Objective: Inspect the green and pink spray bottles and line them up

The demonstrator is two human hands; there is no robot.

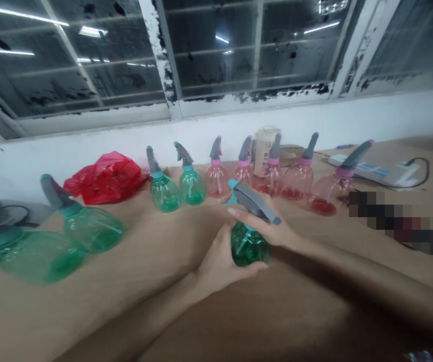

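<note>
Between my two hands is a green spray bottle (247,246) with a grey and teal trigger head (256,202). My left hand (218,256) is wrapped around the bottle's body, its thumb along the lower side. At the neck, my right hand (276,229) grips just below the trigger head, with fingers reaching toward the teal trigger. Behind the hands stand pink spray bottles (297,182) in a row, each with some red-tinted bottom. To the left are more green spray bottles (166,193), two of them nearer the table's left side.
A crumpled red plastic bag (106,178) lies by the wall at back left. Behind the pink bottles stands a beige cup (262,151). A white power strip (374,171) with a black cable is at back right, near a pixelated patch. Windows rise above the wooden table (156,311).
</note>
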